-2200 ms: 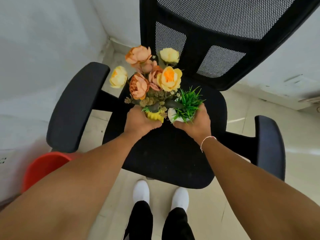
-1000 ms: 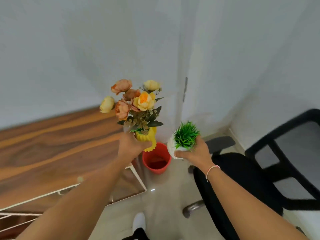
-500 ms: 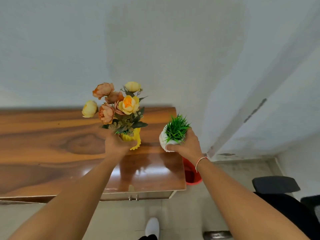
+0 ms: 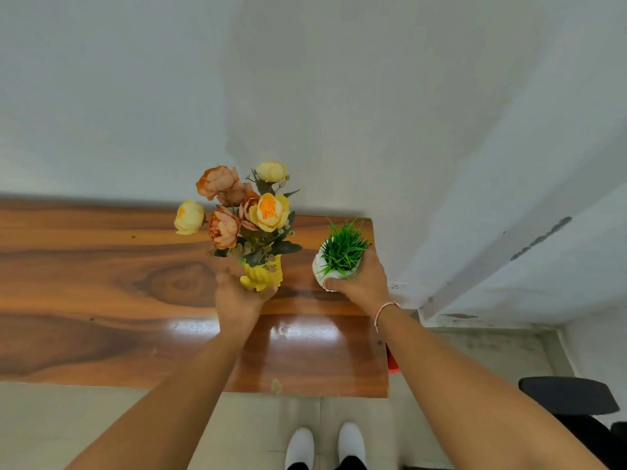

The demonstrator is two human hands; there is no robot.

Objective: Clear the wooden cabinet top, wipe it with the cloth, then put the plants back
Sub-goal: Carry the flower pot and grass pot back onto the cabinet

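While both hands carry plants over wooden worktop point(image 4: 101, 300): left hand point(image 4: 237, 300) wrapped round yellow flower vase point(image 4: 263, 276), right hand point(image 4: 363, 283) cupping white grass pot point(image 4: 320, 269); held upright near right end, likely for set-down.

**Our count**

We count two pots: one yellow pot point(image 4: 263, 276) of flowers and one white pot point(image 4: 320, 270) of grass. We count six blooms point(image 4: 269, 212), two hands point(image 4: 237, 300), one tabletop point(image 4: 101, 283), two white shoes point(image 4: 300, 446) and one bracelet point(image 4: 383, 308).
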